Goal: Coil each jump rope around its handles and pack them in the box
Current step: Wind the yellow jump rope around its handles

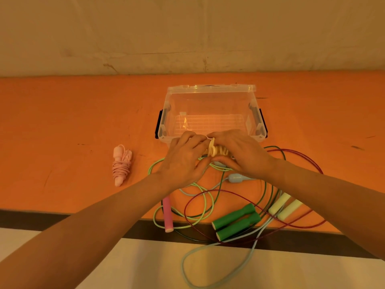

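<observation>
Both hands are meeting just in front of the clear plastic box, at its near wall. The left hand and the right hand are together holding a cream-yellow jump rope bundle, whose cord is lying in loops around what looks like its handles. The grip of each hand is clamped on this bundle: the left fingers are curling in over its left end, and the right hand is wrapping over it with the thumb underneath. The bundle is hovering above the desk, outside the box, close to its near rim.

The box is sitting open on the orange desk, with nothing visible inside and black latches hanging at both ends.

A coiled pink jump rope is lying on the desk well to the left of the hands, its cord wound around its handles.

Near the desk's front edge, loose ropes are lying tangled: a pair of green handles side by side, a pair of pale yellow handles just to their right, a pink handle to the left, and a light blue handle under the right wrist. Light green, dark red and pale blue cords are looping across each other, some trailing over the desk edge.
</observation>
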